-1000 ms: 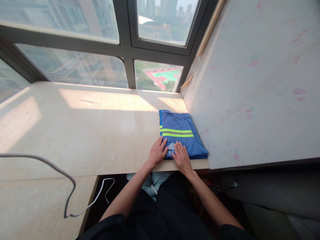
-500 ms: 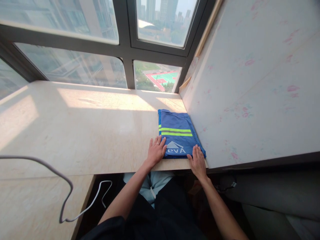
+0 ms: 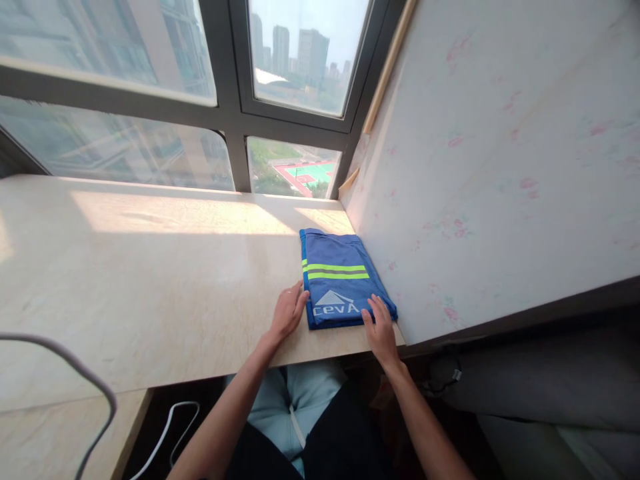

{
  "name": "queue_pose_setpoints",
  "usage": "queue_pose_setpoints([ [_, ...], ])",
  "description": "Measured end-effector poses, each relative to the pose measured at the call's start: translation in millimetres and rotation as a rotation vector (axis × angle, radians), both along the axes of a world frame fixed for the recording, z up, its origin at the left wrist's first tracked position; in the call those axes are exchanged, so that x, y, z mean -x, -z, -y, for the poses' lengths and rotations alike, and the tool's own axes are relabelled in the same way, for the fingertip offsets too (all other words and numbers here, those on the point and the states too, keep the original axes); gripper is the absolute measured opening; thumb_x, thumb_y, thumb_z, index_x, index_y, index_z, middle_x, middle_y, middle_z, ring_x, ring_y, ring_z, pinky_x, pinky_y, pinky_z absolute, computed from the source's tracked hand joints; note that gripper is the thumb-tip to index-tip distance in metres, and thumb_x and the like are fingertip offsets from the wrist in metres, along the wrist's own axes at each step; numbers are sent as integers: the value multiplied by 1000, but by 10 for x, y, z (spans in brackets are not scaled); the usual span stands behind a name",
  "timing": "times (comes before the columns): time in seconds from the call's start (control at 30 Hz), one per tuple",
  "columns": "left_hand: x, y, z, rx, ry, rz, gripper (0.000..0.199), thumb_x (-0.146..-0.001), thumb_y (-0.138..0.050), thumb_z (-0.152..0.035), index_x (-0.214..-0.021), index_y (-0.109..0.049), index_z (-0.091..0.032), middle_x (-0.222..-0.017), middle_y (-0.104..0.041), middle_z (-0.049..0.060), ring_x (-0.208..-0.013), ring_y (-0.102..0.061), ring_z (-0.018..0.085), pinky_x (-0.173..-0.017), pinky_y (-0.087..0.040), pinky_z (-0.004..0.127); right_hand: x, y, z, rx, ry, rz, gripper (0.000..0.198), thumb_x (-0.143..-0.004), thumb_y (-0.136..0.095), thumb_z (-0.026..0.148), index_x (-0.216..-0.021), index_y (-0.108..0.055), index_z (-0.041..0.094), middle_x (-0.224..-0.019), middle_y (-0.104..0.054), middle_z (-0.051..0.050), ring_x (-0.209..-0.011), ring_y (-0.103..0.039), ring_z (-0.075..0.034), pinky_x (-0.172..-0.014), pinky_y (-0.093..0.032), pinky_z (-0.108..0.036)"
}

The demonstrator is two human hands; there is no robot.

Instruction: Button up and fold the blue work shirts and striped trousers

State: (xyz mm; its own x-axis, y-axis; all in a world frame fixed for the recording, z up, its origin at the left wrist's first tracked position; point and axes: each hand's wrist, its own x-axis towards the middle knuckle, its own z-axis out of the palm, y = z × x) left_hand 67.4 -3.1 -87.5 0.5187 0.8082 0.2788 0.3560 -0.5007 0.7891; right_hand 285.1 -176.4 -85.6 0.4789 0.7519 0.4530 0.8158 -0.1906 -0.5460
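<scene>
A folded blue garment (image 3: 333,257) lies flat on the pale stone ledge, against the wall on the right. It has a yellow-green and grey reflective stripe and white lettering under a peaked logo, seen reversed. At its left edge is my left hand (image 3: 289,310), fingers extended, with a ring on one finger. My right hand (image 3: 381,327) rests its outstretched fingertips on the lower right part of the cloth. Neither hand grips anything.
The stone ledge (image 3: 150,293) stretches left beneath a dark-framed window (image 3: 233,153). A floral-papered wall (image 3: 500,167) rises at the right. A grey cable (image 3: 75,363) crosses the lower left, and a white cord (image 3: 170,417) hangs by the ledge's edge.
My left hand has slid off the top of the garment to its left edge. My right hand has shifted slightly inward, its fingers a little more lifted. The view has turned right.
</scene>
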Motion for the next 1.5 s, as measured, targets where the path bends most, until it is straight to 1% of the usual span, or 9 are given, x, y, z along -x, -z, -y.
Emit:
queue_pose_setpoints([
  [0.1,239,5,-168,124,-151,228,35,-92,-44,-32,-113,-66,-16,-112,-72,12,-100,-69,22,-87,-53,36,448,-186,-161,-146,-132,-119,32,-99,-48,36,-117,-67,18,-124,-66,-15,-119,-59,-26,-104,-45,-47],
  [0.17,431,-3,-219,160,-271,287,26,-82,-46,-25,-89,-69,-17,-89,-74,8,-82,-69,20,-75,-53,32,787,-283,-335,-167,-289,-262,27,-99,-46,29,-110,-68,20,-108,-71,-11,-104,-65,-22,-93,-51,-39],
  [0.23,621,-16,-215,202,-374,307,22,-74,-44,-21,-70,-66,-18,-67,-67,3,-66,-63,18,-64,-48,29,1116,-338,-528,-161,-444,-381,26,-98,-43,23,-104,-69,21,-94,-71,-7,-88,-66,-19,-82,-53,-32],
  [0.37,886,-52,-133,265,-428,311,20,-68,-42,-23,-58,-60,-19,-52,-54,-1,-52,-50,14,-53,-38,25,1618,-301,-882,-245,-635,-431,25,-91,-45,15,-87,-68,21,-82,-69,-4,-80,-64,-18,-75,-50,-30],
  [0.43,937,-67,-109,258,-410,293,19,-65,-42,-23,-56,-58,-20,-51,-54,-1,-52,-49,14,-53,-37,25,1746,-229,-1041,-198,-664,-498,23,-84,-46,13,-75,-65,21,-74,-66,-3,-73,-61,-17,-70,-47,-28],
  [0.53,945,-74,-102,245,-395,264,17,-62,-40,-23,-51,-52,-20,-50,-53,-1,-52,-47,14,-53,-35,26,1787,-107,-1249,2,-581,-693,21,-74,-43,13,-59,-56,21,-55,-53,2,-53,-48,-14,-54,-38,-26],
  [0.63,928,-62,-84,236,-374,223,17,-62,-39,-22,-50,-51,-20,-48,-51,-1,-50,-45,13,-52,-32,25,1734,-14,-1350,116,-534,-828,18,-71,-42,16,-59,-54,21,-52,-47,4,-49,-43,-13,-49,-32,-25],
  [0.9,938,-75,13,227,-397,176,22,-70,-41,-20,-60,-60,-19,-53,-57,-1,-53,-51,13,-54,-35,24,1721,28,-1187,84,-717,-652,24,-75,-42,11,-74,-64,20,-70,-65,0,-69,-59,-15,-68,-45,-25],
  [1.5,956,-27,17,240,-390,213,23,-75,-43,-18,-70,-66,-19,-60,-63,0,-58,-59,15,-58,-45,25,1735,1,-1192,39,-731,-556,29,-76,-42,6,-78,-67,21,-76,-69,-2,-74,-64,-17,-73,-50,-28],
])
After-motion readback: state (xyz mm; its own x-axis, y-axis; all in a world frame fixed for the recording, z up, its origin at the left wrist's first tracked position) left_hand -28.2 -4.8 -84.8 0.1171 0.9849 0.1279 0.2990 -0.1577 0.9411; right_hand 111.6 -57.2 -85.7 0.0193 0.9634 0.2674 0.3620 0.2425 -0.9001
